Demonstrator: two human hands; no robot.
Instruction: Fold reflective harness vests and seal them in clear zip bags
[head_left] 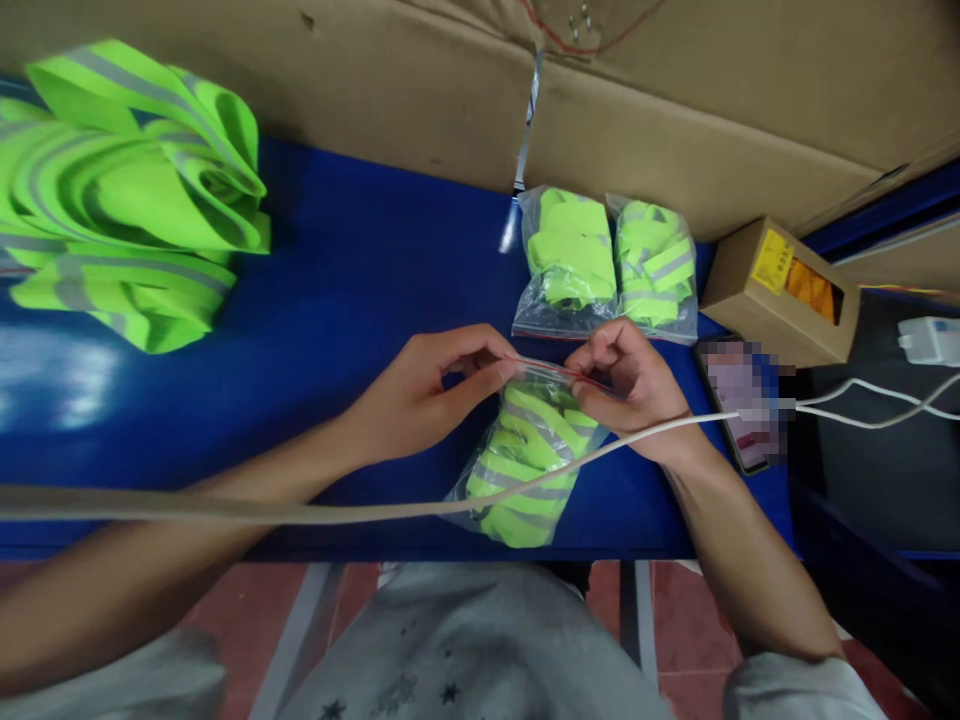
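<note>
l hand (457, 390) + r hand (630, 390): fingers pinched on zip bag (525, 465) top; 2 filled bags (574, 250) behind

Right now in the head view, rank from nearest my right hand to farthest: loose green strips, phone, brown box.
1. Phone: just right of your right hand.
2. Brown box: beyond the phone.
3. Loose green strips: far left.

No text can be read for certain. The yellow label (772, 262) on the cardboard box (739, 275) bears dark characters too blurred to make out; the phone (739, 400) near that box has an obscured, unreadable screen.
</note>
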